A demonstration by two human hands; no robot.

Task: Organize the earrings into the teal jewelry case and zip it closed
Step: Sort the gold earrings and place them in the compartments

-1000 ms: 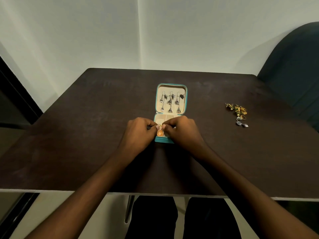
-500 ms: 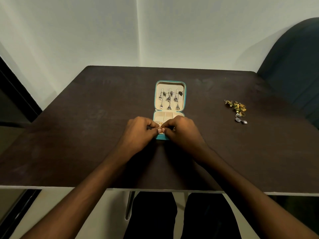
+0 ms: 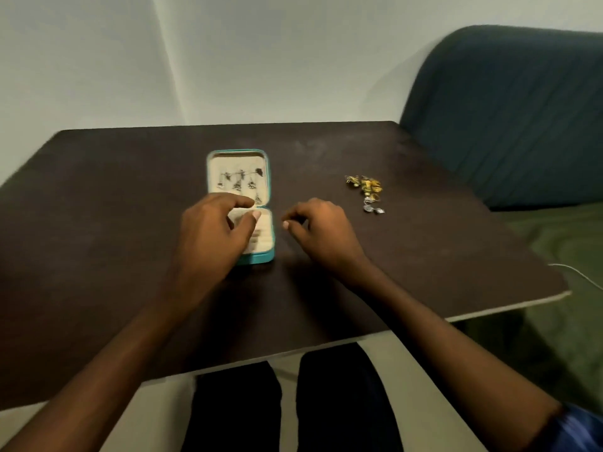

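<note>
Head view shows the teal jewelry case (image 3: pixel 257 257) lying open on the dark tabletop (image 3: pixel 424 256), its lid flat at the far side with several silver drop earrings (image 3: pixel 239 184) hung along the cream lining, and its compartmented tray nearer the person. The left hand (image 3: pixel 212 236) hovers over the tray, fingers loosely bent with thumb and forefinger close together; the frame is too blurred to tell whether it pinches anything. The right hand (image 3: pixel 321 230) sits just to the right of the case, fingers curled with nothing visible in them. Well apart to the right lies a small heap of loose earrings (image 3: pixel 365 192), gold ones at the far end and silver ones at the near end, not yet packed. These pieces look light, small and stiff, with thin hooks that would likely bend or tangle with each other, so each is probably best lifted singly, pinched by the hook or the top of the drop instead of scooped up. The case seems rigid but light enough to slide under a push, so one hand would likely need to steady its rim while an earring goes in, and later while the zip is drawn round.
</note>
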